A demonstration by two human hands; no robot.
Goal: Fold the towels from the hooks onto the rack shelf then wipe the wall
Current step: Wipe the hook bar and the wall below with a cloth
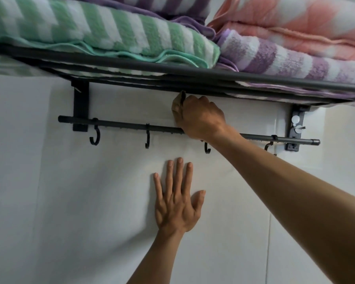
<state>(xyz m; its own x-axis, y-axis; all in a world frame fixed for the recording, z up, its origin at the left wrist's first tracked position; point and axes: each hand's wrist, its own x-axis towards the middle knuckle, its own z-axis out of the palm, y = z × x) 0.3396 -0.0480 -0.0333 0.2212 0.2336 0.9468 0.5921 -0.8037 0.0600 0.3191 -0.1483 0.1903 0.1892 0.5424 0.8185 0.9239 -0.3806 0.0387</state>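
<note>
Folded towels lie on the black rack shelf (131, 65): a green striped towel (111, 31) at left, a purple striped towel (285, 58) at right, a pink towel (295, 19) on top of it, and another purple one (152, 3) behind. My right hand (201, 117) grips a small tan cloth (177, 105) with a dark edge, pressed to the white wall (49, 181) between the shelf and the hook bar (121, 126). My left hand (177, 201) lies flat on the wall below the bar, fingers spread. The hooks (94, 138) hang bare.
Two black brackets (81, 105) hold the rack to the wall. One hook (207, 148) hangs just under my right wrist, another (268, 144) near the right bracket. A tile seam (267, 253) runs down the wall at lower right.
</note>
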